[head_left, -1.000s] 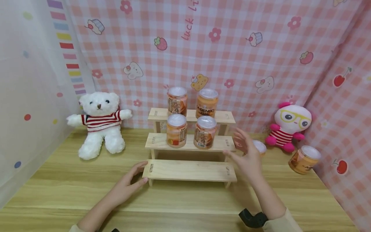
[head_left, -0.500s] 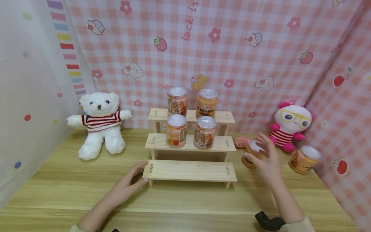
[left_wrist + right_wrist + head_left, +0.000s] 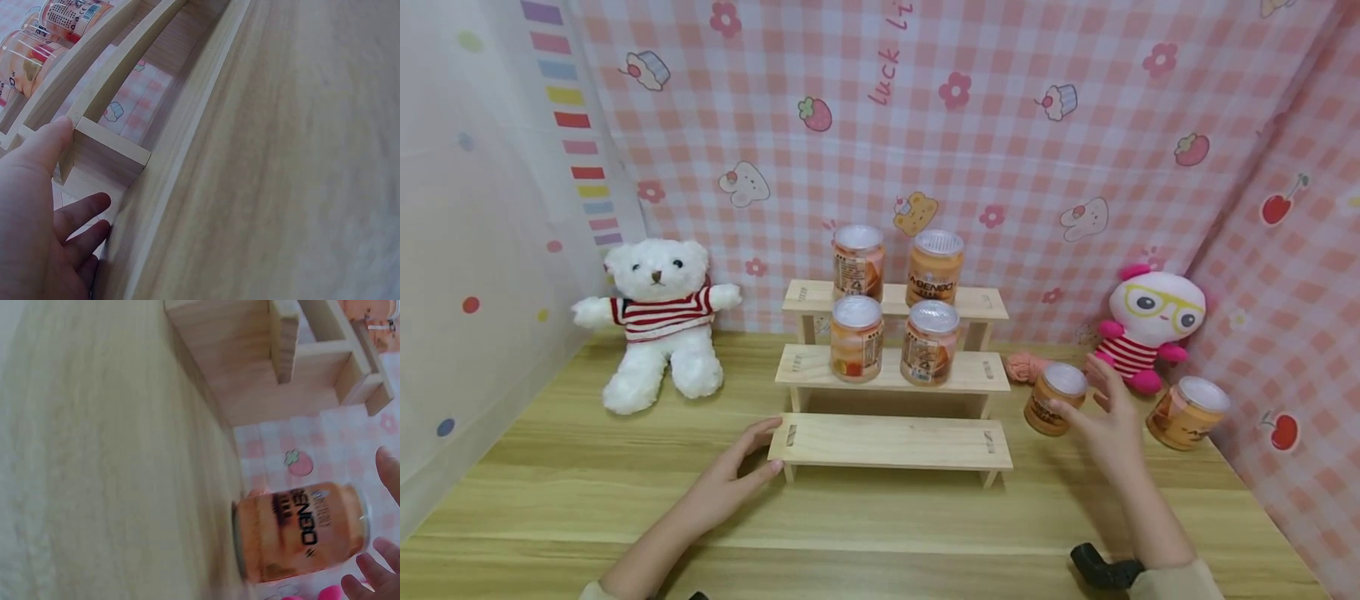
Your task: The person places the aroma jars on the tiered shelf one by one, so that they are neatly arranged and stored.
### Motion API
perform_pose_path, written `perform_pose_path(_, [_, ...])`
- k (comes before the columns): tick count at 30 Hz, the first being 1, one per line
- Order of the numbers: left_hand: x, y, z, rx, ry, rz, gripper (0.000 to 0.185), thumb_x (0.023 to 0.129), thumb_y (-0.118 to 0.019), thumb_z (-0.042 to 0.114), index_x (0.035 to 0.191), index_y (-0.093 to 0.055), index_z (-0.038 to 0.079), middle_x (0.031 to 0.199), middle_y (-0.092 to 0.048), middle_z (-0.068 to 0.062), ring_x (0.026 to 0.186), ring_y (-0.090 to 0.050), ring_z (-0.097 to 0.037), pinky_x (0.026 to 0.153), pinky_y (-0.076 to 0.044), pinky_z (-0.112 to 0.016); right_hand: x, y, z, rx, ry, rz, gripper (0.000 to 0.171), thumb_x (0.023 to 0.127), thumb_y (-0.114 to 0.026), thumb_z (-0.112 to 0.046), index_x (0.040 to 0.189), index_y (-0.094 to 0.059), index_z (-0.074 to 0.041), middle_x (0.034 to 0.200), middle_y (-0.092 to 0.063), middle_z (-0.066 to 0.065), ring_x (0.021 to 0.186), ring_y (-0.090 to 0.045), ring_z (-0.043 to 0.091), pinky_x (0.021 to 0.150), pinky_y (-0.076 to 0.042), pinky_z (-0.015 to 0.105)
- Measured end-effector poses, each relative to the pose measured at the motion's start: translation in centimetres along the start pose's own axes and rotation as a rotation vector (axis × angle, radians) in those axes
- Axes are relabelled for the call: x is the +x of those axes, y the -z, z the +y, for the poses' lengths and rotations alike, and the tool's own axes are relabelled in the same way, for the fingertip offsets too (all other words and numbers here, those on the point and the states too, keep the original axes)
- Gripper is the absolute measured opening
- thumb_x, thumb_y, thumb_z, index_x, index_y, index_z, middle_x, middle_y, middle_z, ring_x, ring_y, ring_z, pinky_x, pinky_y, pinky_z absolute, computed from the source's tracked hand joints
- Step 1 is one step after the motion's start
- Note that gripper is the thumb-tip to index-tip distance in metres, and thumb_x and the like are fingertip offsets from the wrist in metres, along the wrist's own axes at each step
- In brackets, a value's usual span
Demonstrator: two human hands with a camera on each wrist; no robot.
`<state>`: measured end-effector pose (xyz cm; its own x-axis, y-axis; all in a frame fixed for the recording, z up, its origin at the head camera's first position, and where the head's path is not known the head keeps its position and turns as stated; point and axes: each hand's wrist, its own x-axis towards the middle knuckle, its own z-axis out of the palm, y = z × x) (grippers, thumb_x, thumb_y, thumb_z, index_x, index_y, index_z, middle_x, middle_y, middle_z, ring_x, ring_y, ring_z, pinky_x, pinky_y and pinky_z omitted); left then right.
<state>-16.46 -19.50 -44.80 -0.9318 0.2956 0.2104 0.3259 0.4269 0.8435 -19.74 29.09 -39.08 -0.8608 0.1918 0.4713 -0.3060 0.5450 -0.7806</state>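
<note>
In the head view a stepped wooden display stand [image 3: 891, 440] has three tiers. My left hand [image 3: 733, 475] rests at the left end of its lowest tier. In the left wrist view the thumb [image 3: 53, 140] touches the wooden edge, and the other visible fingers are loosely bent below it. To the right of the stand, an orange jar [image 3: 1054, 404] with a clear lid stands upright on the table. My right hand [image 3: 1112, 425] is beside this jar, thumb and fingers spread around its right side. In the right wrist view the fingertips are close to the lid end of the jar [image 3: 306, 531].
Two jars [image 3: 857, 346] stand on the middle tier and two more [image 3: 934, 267] on the top one. Another jar [image 3: 1189, 412] is at far right, near a pink plush panda [image 3: 1138, 358]. A ball of pink yarn [image 3: 1024, 367] lies behind the stand. A white teddy bear [image 3: 662, 325] sits left.
My right hand has moved right, away from the stand's right end and past the nearby jar, leaving that jar in fuller view. The left hand and the jars stay in place.
</note>
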Motion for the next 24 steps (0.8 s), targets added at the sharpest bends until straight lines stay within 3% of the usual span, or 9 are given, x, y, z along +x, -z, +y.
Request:
perform_pose_path(16, [0.0,0.0,0.0,0.0,-0.003,-0.005,0.055,0.095,-0.062,0.03,0.144,-0.038,0.024,0.134,-0.052,-0.015,0.127,-0.043,-0.034,0.101,-0.027,-0.062,0.5,-0.9,2.7,0.023,-0.043,-0.082,0.077,0.081,-0.076,-0.002,0.144,-0.033,0.001,0.138,-0.04,0.027,0.123,-0.04,0.042,0.091,-0.038,0.054])
perform_pose_path(20, [0.0,0.0,0.0,-0.004,-0.001,-0.005,0.055,0.095,-0.062,0.03,0.144,-0.038,0.023,0.134,-0.051,-0.016,0.127,-0.042,-0.034,0.101,-0.027,-0.062,0.5,-1.0,3.0,0.015,-0.063,-0.1,0.077,0.082,-0.075,-0.002,0.145,-0.032,0.001,0.137,-0.038,0.028,0.121,-0.04,0.044,0.088,-0.044,0.033])
perform_pose_path(24, [0.0,0.0,0.0,-0.003,-0.002,-0.002,0.055,0.095,-0.062,0.03,0.144,-0.039,0.023,0.134,-0.051,-0.016,0.127,-0.042,-0.035,0.101,-0.026,-0.062,0.6,-1.1,3.3,0.032,-0.078,-0.122,0.076,0.083,-0.074,-0.001,0.145,-0.03,0.001,0.137,-0.036,0.029,0.117,-0.042,0.044,0.077,-0.039,0.008])
